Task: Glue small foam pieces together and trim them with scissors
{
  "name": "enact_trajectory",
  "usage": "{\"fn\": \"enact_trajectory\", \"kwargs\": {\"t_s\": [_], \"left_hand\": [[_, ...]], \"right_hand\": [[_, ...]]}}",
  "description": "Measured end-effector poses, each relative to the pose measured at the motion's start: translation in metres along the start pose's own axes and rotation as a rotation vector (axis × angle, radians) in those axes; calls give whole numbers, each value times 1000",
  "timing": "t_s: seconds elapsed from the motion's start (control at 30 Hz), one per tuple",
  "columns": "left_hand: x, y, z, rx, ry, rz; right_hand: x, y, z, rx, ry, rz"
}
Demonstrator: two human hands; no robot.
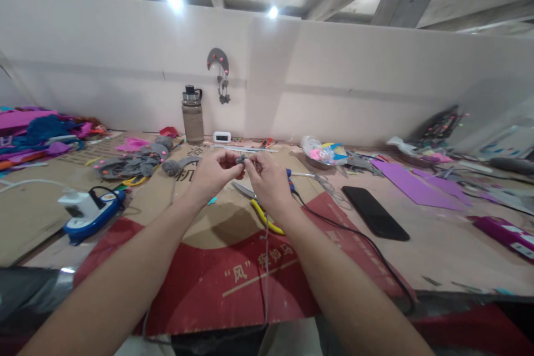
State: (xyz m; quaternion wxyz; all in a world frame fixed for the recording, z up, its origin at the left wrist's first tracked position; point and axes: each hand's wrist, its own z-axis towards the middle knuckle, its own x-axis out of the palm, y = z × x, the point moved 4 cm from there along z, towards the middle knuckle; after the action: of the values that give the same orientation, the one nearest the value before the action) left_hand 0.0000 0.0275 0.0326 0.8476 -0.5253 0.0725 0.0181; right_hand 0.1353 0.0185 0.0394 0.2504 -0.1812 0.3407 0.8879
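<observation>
Here, the left hand and right hand both pinch a small grey felt bit; it looks soft and light, best held by its edges.

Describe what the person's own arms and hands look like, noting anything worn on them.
Both arms are bare. The left forearm and right forearm show no sleeve up to the picture's lower edge. The left hand and right hand wear no gloves, and neither wrist carries a watch or bracelet. Whether there are rings is too small to tell. No markings show.
</observation>
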Motion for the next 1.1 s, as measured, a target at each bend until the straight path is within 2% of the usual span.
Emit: {"fn": "enact_trajectory", "kwargs": {"t_s": [0.27, 0.6, 0.73, 0.83, 0.9, 1.0, 1.1], "left_hand": [[-1, -5, -3, -9, -25, 107], [-1, -8, -4, -14, -57, 75], [0, -4, -2, -12, -20, -98], [4, -1, -1, -83, 43, -248], [7, -1, -1, -150, 98, -323], [7, -2, -2, -227, 163, -357], [-1, -2, -1, -241, 124, -267]], "right_hand": [[-1, 5, 0, 3, -3, -40], [3, 6, -2, 64, -4, -50], [6, -1, 0, 148, 8, 150], [10, -9, 3, 205, 67, 382], [9, -14, 5, 244, 60, 463], [5, -21, 7, 280, 56, 465], [3, -24, 7, 233, 104, 386]]}}
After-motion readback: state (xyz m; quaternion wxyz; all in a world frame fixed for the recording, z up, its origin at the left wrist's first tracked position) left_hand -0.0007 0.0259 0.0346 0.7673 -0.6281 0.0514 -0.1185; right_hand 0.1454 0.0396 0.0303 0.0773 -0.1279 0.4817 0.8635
